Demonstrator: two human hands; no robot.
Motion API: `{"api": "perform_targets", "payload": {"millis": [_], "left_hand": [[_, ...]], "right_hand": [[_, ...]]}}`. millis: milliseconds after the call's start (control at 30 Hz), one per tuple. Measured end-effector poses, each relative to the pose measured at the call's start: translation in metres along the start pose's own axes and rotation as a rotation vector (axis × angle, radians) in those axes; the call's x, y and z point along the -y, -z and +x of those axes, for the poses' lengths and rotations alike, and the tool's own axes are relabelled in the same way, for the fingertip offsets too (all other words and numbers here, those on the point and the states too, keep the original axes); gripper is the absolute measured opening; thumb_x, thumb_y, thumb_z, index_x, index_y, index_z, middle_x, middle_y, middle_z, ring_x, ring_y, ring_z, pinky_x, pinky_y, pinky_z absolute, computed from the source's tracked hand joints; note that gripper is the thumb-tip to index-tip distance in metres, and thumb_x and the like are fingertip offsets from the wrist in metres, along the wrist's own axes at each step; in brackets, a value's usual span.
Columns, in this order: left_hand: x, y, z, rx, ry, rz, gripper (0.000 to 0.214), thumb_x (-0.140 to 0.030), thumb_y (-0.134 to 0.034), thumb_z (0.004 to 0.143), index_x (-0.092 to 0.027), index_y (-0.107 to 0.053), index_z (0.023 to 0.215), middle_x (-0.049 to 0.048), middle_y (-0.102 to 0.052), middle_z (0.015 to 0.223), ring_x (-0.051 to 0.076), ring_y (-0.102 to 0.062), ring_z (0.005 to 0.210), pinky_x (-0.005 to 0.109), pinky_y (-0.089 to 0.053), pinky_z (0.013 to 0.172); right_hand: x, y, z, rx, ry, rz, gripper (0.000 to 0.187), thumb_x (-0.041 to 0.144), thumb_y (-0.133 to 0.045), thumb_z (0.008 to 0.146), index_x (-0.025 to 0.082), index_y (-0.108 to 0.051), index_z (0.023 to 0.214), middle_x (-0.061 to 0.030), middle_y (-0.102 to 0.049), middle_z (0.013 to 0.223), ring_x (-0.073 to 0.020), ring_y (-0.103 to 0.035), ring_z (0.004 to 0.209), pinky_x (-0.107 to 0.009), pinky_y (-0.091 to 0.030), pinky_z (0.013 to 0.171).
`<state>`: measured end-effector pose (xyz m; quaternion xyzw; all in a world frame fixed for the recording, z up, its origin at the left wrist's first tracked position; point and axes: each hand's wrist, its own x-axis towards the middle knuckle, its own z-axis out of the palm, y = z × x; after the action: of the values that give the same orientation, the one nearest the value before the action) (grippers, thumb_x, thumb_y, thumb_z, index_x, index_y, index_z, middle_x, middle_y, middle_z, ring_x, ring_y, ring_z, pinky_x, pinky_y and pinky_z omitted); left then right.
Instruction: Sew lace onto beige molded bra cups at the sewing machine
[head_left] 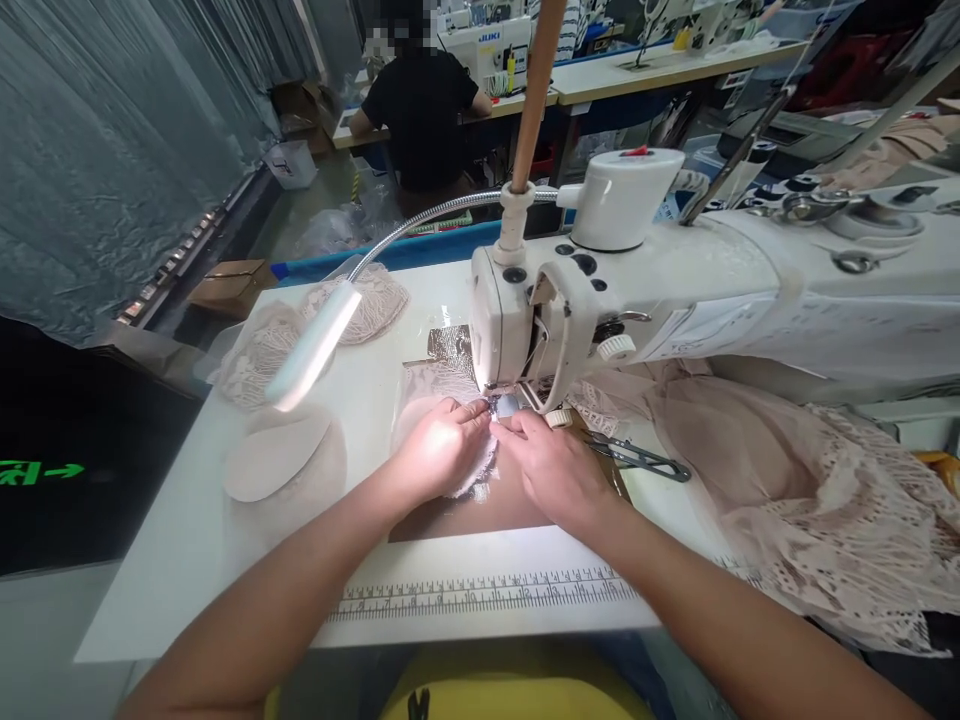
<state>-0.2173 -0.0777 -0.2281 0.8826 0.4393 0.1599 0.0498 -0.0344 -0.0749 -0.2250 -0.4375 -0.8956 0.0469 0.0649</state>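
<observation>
Head view, snips (637, 457) beside right hand (559, 470)

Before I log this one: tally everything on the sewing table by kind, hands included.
Hands: 2, left hand, right hand
Lace piece under them: 1
Sewing machine: 1
Gooseneck lamp: 1
Thread snips: 1
Ruler strip: 1
Cup-piece piles: 3
Lace heap: 1
Total: 11

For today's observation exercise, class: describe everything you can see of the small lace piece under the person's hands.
The lace piece is small, whitish, openwork fabric with an uneven edge. It lies flat on the sewing table, its far end at the presser foot. The left hand and right hand rest on it, fingertips close together.
</observation>
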Motion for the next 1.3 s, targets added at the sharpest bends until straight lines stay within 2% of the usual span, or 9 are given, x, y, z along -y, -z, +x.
{"api": "perform_targets", "payload": {"millis": [300,467,567,767,967,1033,1167,1233,1300], "left_hand": [[0.006,-0.008,-0.004,-0.078,-0.004,-0.012,0.032,-0.019,-0.040,0.092,-0.008,-0.064,0.110,0.0168,-0.065,0.117,0.025,-0.063,0.101,0.036,-0.049,0.078],[0.007,-0.007,-0.003,-0.044,0.056,0.004,0.036,-0.022,-0.040,0.093,-0.005,-0.060,0.117,0.0178,-0.062,0.121,0.025,-0.060,0.103,0.038,-0.047,0.084],[0.004,-0.003,-0.004,-0.002,0.150,0.041,0.039,-0.028,-0.041,0.093,-0.009,-0.058,0.122,0.0145,-0.059,0.127,0.025,-0.057,0.099,0.040,-0.046,0.085],[0.003,-0.003,-0.009,0.029,0.286,0.107,0.043,-0.035,-0.042,0.093,-0.019,-0.052,0.131,0.0133,-0.051,0.135,0.037,-0.037,0.127,0.056,-0.036,0.096],[0.007,0.007,-0.014,0.065,0.359,0.075,0.043,-0.032,-0.045,0.090,-0.021,-0.053,0.131,0.0113,-0.045,0.142,0.043,-0.031,0.131,0.063,-0.029,0.100],[0.004,0.018,-0.021,0.135,0.325,0.020,0.043,-0.030,-0.047,0.089,-0.021,-0.054,0.131,0.0103,-0.044,0.143,0.042,-0.030,0.133,0.063,-0.029,0.102],[-0.011,0.040,-0.040,0.316,0.051,-0.279,0.039,-0.036,-0.055,0.086,-0.027,-0.060,0.124,0.0046,-0.046,0.143,0.036,-0.030,0.137,0.055,-0.030,0.108],[-0.019,0.047,-0.047,0.264,-0.013,-0.423,0.036,-0.035,-0.056,0.087,-0.027,-0.062,0.121,0.0040,-0.052,0.137,0.029,-0.037,0.134,0.048,-0.032,0.110],[-0.022,0.051,-0.049,0.105,0.047,-0.486,0.031,-0.031,-0.054,0.089,-0.023,-0.064,0.117,0.0064,-0.060,0.128,0.024,-0.048,0.126,0.042,-0.037,0.109]], "right_hand": [[0.001,0.000,0.000,0.016,0.000,-0.025,0.046,0.003,-0.043,0.081,0.020,-0.062,0.120,-0.0093,-0.063,0.096,-0.0175,-0.052,0.070,-0.030,-0.029,0.052],[-0.001,-0.003,-0.001,-0.026,0.025,-0.022,0.046,0.004,-0.042,0.082,0.021,-0.062,0.120,-0.0079,-0.063,0.093,-0.0162,-0.049,0.067,-0.030,-0.028,0.052],[-0.002,-0.006,-0.003,-0.054,0.028,-0.020,0.050,0.000,-0.040,0.079,0.021,-0.063,0.117,-0.0075,-0.062,0.091,-0.0159,-0.048,0.066,-0.030,-0.028,0.052],[-0.003,-0.010,-0.006,-0.101,0.041,-0.023,0.048,0.002,-0.039,0.081,0.021,-0.063,0.118,-0.0068,-0.062,0.093,-0.0175,-0.050,0.071,-0.029,-0.033,0.058],[-0.006,-0.012,-0.009,-0.157,0.025,0.115,0.046,0.002,-0.038,0.082,0.018,-0.064,0.117,-0.0076,-0.066,0.106,-0.0194,-0.059,0.085,-0.030,-0.045,0.072],[-0.009,-0.012,-0.011,-0.205,0.038,0.220,0.042,0.005,-0.038,0.085,0.019,-0.065,0.114,-0.0070,-0.066,0.108,-0.0188,-0.061,0.090,-0.029,-0.048,0.076],[-0.014,-0.010,-0.017,-0.250,0.079,0.388,0.036,0.010,-0.038,0.088,0.018,-0.068,0.107,-0.0066,-0.067,0.100,-0.0169,-0.062,0.087,-0.027,-0.050,0.074],[-0.016,-0.008,-0.018,-0.261,0.126,0.442,0.035,0.011,-0.039,0.087,0.018,-0.069,0.104,-0.0066,-0.067,0.095,-0.0165,-0.062,0.085,-0.027,-0.050,0.072],[-0.016,-0.007,-0.018,-0.278,0.211,0.484,0.035,0.011,-0.039,0.087,0.019,-0.069,0.102,-0.0065,-0.067,0.091,-0.0164,-0.062,0.082,-0.027,-0.050,0.070]]}}
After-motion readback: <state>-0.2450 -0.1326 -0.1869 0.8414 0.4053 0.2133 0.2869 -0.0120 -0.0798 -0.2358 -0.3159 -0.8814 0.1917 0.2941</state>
